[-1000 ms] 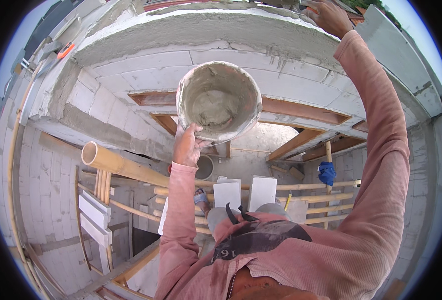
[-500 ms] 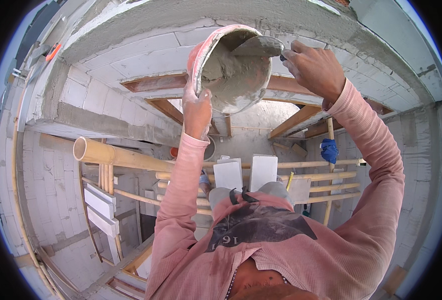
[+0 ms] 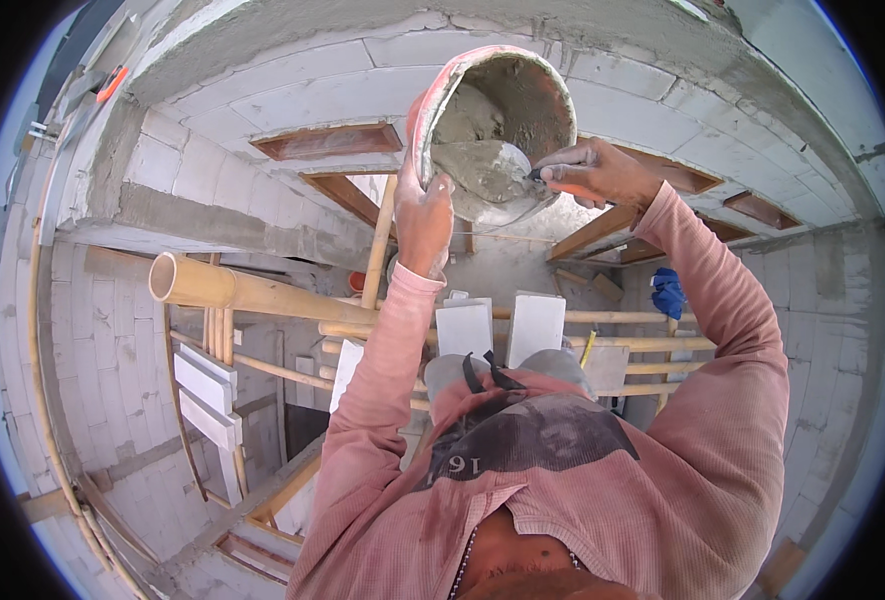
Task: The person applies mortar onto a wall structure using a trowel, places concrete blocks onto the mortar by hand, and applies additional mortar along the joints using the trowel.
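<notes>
A red bucket (image 3: 432,100), its rim smeared with mortar, is tilted in front of me with its mouth toward my right. My left hand (image 3: 425,220) grips its near left side. Wet grey mortar (image 3: 467,115) coats the inside and lies in a heap. My right hand (image 3: 602,172) is closed round the handle of a trowel (image 3: 482,170). The trowel's blade lies inside the bucket, covered with mortar, near the lower rim. My right fingers hide most of the handle.
Behind the bucket stands a pale block wall (image 3: 302,100) with wooden frames (image 3: 332,143). Below are bamboo poles (image 3: 272,298) and white blocks (image 3: 535,330) by my legs. A blue cloth (image 3: 667,292) hangs at the right. An orange-handled tool (image 3: 112,85) lies on the left wall top.
The trowel blade has gone from the bucket's upper rim down to its lower inside, my right hand moving down with it. Bucket and left hand have shifted slightly right.
</notes>
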